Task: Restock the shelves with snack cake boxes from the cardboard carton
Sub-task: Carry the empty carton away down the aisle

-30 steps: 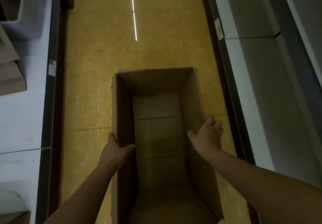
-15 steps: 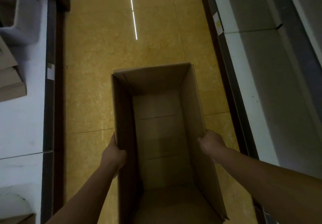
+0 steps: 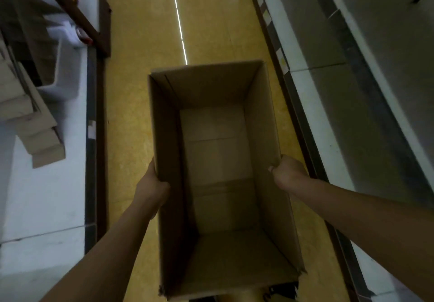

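Both long walls of the empty cardboard carton (image 3: 211, 85) are clamped in your left hand (image 3: 152, 184) and right hand (image 3: 285, 172), apparently for carrying.

One carton (image 3: 211, 85), two hands (image 3: 150, 185) (image 3: 287, 172), one white bin (image 3: 64, 76)

Both arms stretch forward, left hand (image 3: 151, 184) and right hand (image 3: 287, 172) each gripping a carton (image 3: 211, 85) wall.

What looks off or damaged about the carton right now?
The carton is empty: only its bare cardboard floor shows, with nothing inside to shelve. Its near right corner is torn and ragged. The left hand and right hand grip its side walls.
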Demonstrator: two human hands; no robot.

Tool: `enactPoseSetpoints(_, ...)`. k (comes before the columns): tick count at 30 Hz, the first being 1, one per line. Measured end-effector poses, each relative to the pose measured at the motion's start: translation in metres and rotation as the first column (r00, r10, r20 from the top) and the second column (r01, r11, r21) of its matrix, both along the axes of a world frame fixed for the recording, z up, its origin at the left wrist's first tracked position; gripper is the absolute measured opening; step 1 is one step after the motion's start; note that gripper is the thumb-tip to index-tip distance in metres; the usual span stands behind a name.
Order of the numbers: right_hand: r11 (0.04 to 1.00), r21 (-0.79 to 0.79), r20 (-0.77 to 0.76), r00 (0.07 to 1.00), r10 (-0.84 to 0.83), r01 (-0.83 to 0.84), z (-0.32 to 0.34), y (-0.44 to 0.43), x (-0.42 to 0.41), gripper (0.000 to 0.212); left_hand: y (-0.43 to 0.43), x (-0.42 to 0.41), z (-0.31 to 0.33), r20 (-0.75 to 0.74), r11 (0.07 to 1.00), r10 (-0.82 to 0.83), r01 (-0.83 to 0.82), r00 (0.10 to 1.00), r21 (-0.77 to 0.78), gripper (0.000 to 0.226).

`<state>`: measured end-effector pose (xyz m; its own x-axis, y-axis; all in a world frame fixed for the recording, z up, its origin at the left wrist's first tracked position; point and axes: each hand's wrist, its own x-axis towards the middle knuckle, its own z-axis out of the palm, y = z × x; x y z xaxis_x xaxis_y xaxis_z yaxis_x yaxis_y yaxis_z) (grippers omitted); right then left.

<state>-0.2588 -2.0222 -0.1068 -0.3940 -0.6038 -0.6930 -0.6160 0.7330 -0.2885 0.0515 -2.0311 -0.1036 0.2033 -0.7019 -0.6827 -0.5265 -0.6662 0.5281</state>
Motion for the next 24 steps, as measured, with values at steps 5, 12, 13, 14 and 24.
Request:
enactPoseSetpoints(5,0.999,-0.05,0.009,1.0,-0.015,0.015,0.069,-0.013,-0.003,0.035,-0.026,0.002,0.069,0.014,0.994,-0.067,0.068,0.998,-0.085,0.08)
enactPoseSetpoints(12,0.985,-0.145,0.045,0.995,-0.088,0.094,0.167,-0.004,0.012,0.038,-0.044,0.02,0.167,0.034,0.966,-0.206,0.208,0.978,-0.152,0.08)
enactPoseSetpoints(13,0.984,-0.149,0.049,0.994,-0.093,0.099,0.181,-0.001,0.016,0.037,-0.046,0.024,0.182,0.043,0.963,-0.212,0.216,0.976,-0.159,0.079)
enactPoseSetpoints(14,0.983,-0.154,0.05,0.994,-0.097,0.103,0.194,0.001,0.021,0.037,-0.046,0.026,0.198,0.054,0.961,-0.217,0.223,0.975,-0.165,0.079)
enactPoseSetpoints(24,0.961,-0.232,0.03,0.989,-0.148,0.151,0.313,0.034,0.041,0.033,-0.031,0.047,0.332,0.063,0.922,-0.304,0.31,0.951,-0.234,0.083)
